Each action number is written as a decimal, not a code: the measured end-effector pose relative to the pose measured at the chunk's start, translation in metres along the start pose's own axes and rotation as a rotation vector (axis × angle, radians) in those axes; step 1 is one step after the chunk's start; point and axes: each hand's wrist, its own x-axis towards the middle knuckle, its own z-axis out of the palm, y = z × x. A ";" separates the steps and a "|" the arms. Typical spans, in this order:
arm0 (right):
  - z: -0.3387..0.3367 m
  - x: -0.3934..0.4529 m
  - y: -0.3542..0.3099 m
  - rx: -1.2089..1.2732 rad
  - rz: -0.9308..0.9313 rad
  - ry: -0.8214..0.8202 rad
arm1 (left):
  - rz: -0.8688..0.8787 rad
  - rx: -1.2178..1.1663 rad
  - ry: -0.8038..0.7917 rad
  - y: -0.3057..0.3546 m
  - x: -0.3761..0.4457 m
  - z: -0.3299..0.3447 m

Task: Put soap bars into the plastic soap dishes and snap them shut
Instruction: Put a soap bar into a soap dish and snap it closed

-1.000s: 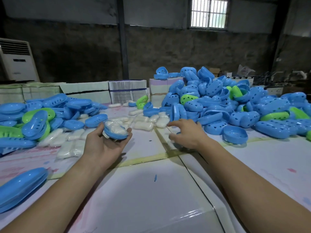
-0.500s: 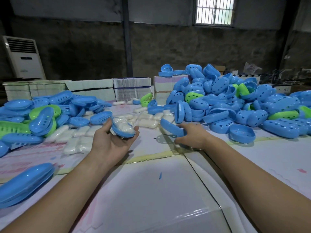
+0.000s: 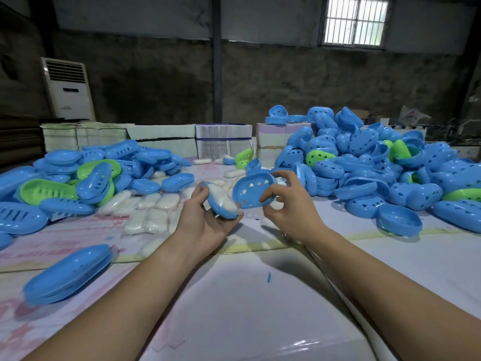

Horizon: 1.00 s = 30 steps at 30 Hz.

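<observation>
Nearest, on the white table (image 3: 234, 303): one closed blue soap dish (image 3: 69, 273) at lower left, lying flat, plus a small blue plastic chip (image 3: 269, 276) near centre. Above mid-table, raised off the surface: left hand (image 3: 205, 225), fingers curled under a blue dish base (image 3: 221, 204) tilted toward the right, with a wrapped white soap bar (image 3: 221, 198) seated inside. Just beside it: right hand (image 3: 291, 204), thumb and fingertips closed on a blue perforated lid (image 3: 253, 190), hollow side facing the camera, lower edge touching or nearly touching the base rim; not snapped together. Behind the hands, flat on the table: loose wrapped soap bars (image 3: 153, 209) in a rough cluster. Left of these: heap of blue and green slotted dish halves (image 3: 86, 175). Right: larger heap of blue perforated halves (image 3: 369, 162) with a few green ones, one blue half (image 3: 399, 220) lying apart at its near edge, hollow side up. Farther back, along the table's far edge: stacked bundles of flat packaging (image 3: 223, 143). Beyond: white floor-standing air conditioner (image 3: 69, 89) at left, dark wall, barred window (image 3: 355, 20) at upper right.
</observation>
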 end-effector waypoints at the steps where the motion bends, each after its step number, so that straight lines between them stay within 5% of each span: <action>1: 0.003 0.000 -0.007 -0.039 -0.065 0.000 | 0.013 0.010 0.004 -0.001 0.000 0.000; 6: 0.012 0.005 -0.030 -0.233 -0.425 -0.040 | 0.085 -0.041 0.018 0.004 0.001 0.002; 11: 0.017 0.017 -0.044 -0.190 -0.544 -0.098 | 0.086 -0.142 0.010 0.012 0.001 0.002; 16: 0.033 0.035 -0.067 0.371 -0.085 -0.113 | 0.130 -0.190 0.014 0.018 0.000 0.001; 22: 0.053 0.045 -0.070 0.659 0.480 -0.267 | 0.203 -0.004 -0.009 0.020 -0.003 -0.002; 30: 0.034 0.041 -0.039 0.946 0.646 -0.538 | 0.180 0.393 -0.047 0.012 -0.001 -0.004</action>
